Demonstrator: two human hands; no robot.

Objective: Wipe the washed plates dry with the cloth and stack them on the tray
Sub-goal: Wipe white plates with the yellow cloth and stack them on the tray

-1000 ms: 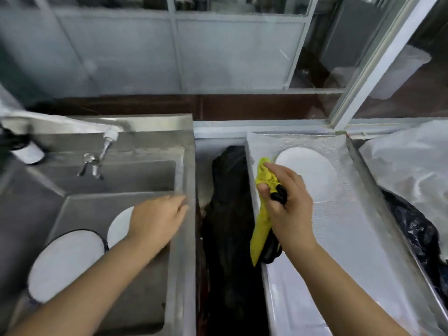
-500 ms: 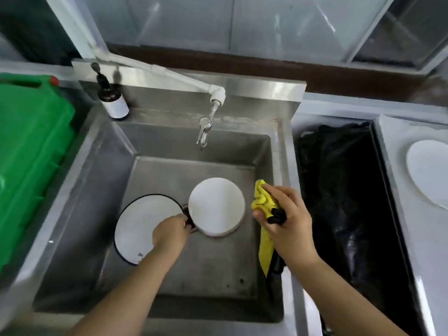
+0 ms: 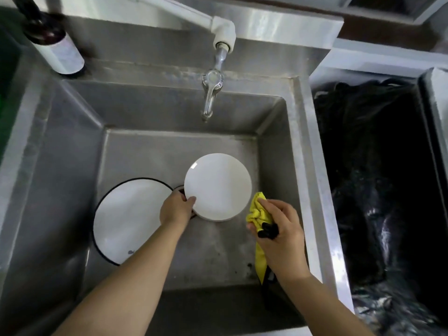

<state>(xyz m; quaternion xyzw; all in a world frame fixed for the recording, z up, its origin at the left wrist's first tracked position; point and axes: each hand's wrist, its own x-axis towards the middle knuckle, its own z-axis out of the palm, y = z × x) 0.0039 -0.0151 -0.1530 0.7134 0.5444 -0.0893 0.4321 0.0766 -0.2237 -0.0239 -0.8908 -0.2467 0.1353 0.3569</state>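
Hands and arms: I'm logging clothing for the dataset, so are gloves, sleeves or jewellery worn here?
No. Both the left hand and the right hand are bare: no gloves, rings or watch visible. Both forearms are uncovered to the frame's edge, no sleeves showing.

We see a steel sink [image 3: 60, 146] with a chrome tap [image 3: 212, 93] fed by a white pipe [image 3: 218, 25]. A dark bottle [image 3: 52, 42] with a pale label stands on its back-left ledge. Crumpled black plastic [image 3: 363, 178] fills the bay just right.
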